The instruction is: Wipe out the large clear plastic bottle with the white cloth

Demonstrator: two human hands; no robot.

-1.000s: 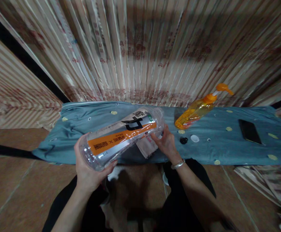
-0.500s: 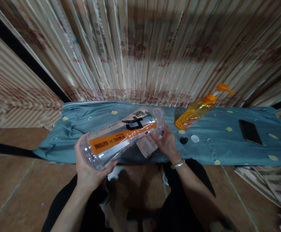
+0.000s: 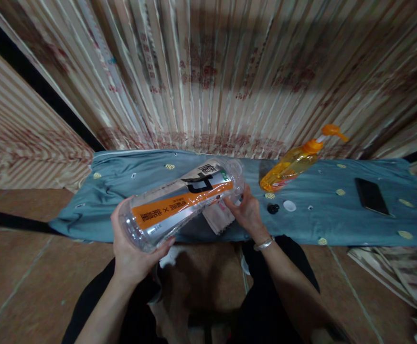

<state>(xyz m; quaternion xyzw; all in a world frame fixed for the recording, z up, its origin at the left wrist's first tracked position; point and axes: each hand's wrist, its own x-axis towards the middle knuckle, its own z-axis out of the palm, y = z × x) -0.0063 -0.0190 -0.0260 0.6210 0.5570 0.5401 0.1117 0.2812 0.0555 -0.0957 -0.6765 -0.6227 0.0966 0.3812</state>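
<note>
A large clear plastic bottle [image 3: 179, 200] with an orange, silver and black label lies tilted between my two hands, its neck pointing to the upper right. My left hand [image 3: 131, 255] is wrapped round its base, thumb along the lower side. Near the neck end, my right hand [image 3: 246, 212] grips the bottle with thumb and fingers; some fingers are hidden behind it. Below the bottle, a pale cloth or packet [image 3: 219, 219] with a pink mark lies on the blue-green cloth, partly covered by the bottle and my right hand.
A pump bottle [image 3: 290, 167] of orange-yellow liquid stands to the right on the cloth-covered bench [image 3: 330, 222]. Close by lie a small black cap [image 3: 273, 208] and a white disc [image 3: 289, 206]. Farther right is a dark phone [image 3: 372, 196]. A striped curtain [image 3: 208, 76] hangs behind.
</note>
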